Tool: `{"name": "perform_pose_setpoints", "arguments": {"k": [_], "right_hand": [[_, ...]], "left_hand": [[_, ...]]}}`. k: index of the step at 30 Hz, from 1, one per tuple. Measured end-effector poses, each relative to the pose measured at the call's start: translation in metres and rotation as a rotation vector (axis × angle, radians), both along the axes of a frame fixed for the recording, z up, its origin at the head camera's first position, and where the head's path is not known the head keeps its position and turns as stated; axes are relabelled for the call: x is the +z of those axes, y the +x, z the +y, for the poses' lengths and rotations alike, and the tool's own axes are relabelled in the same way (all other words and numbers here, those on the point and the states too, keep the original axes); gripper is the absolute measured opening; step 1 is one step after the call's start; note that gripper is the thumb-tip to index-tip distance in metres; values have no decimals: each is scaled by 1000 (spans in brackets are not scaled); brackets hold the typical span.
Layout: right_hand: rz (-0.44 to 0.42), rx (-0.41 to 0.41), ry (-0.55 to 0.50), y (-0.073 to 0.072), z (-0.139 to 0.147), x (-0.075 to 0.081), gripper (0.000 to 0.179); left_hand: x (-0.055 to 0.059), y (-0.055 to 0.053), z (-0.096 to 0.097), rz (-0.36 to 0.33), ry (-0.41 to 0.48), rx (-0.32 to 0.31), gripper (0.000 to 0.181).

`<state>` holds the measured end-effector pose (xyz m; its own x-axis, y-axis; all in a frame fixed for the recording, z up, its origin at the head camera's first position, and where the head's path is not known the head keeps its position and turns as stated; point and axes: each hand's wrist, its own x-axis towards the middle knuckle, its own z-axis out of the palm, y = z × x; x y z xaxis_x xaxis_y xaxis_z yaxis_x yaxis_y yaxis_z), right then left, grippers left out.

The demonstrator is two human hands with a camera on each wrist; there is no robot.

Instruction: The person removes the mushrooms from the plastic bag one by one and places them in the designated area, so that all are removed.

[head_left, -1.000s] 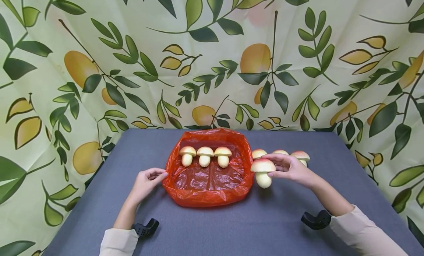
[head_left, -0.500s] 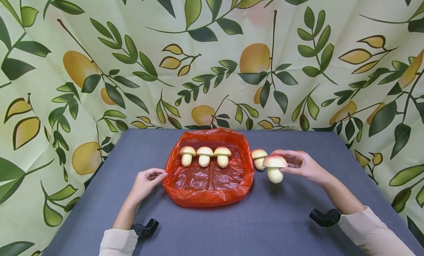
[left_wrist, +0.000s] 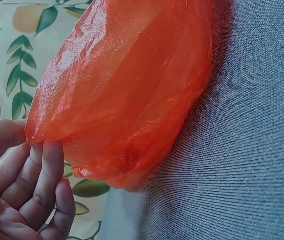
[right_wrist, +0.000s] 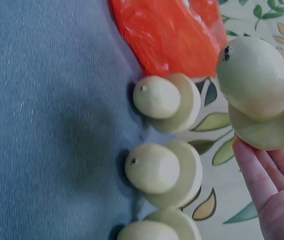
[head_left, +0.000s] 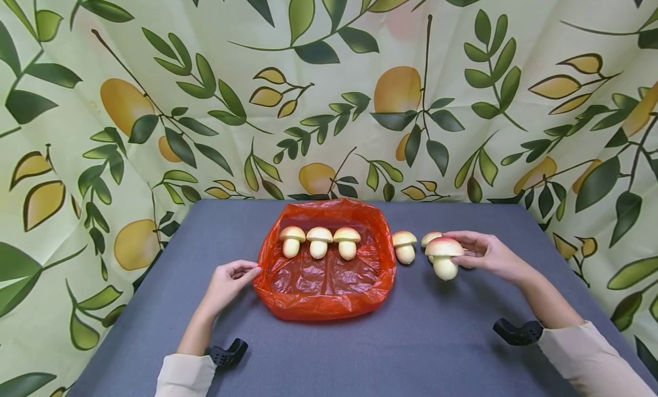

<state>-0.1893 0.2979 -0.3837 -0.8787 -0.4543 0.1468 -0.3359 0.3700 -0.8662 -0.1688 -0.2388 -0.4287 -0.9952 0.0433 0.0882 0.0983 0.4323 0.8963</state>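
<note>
My left hand pinches the left rim of an open red plastic bag; the left wrist view shows the thumb and fingertips on the thin film. Inside the bag lie three model mushrooms in a row, with reddish-yellow caps and pale stems. To the right of the bag, my right hand holds another mushroom by its cap, stem down, above the table. Behind it stand more mushrooms, partly hidden by the hand and the held one; three show in the right wrist view.
A grey cloth-covered table carries everything. Behind it hangs a curtain printed with leaves and fruit. Black wrist mounts sit on both forearms, below light sleeves.
My right hand has moved right, away from the bag's edge, with the mushroom still held. It now overlaps the mushrooms farther right. My left hand stays at the bag's rim.
</note>
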Motion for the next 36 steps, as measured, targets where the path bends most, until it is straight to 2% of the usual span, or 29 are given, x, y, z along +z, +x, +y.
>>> {"name": "perform_pose_setpoints", "arguments": {"k": [14, 25, 31, 36], "right_hand": [[14, 17, -15, -2, 25, 0, 47], [-25, -29, -9, -4, 50, -5, 48], [-32, 4, -66, -6, 61, -7, 50], [-40, -9, -79, -8, 69, -10, 50]], "left_hand": [[-4, -2, -1, 7, 20, -7, 22], [-4, -1, -2, 3, 22, -1, 22], [-4, -2, -2, 1, 14, 3, 22], [-4, -2, -1, -1, 12, 5, 22]]}}
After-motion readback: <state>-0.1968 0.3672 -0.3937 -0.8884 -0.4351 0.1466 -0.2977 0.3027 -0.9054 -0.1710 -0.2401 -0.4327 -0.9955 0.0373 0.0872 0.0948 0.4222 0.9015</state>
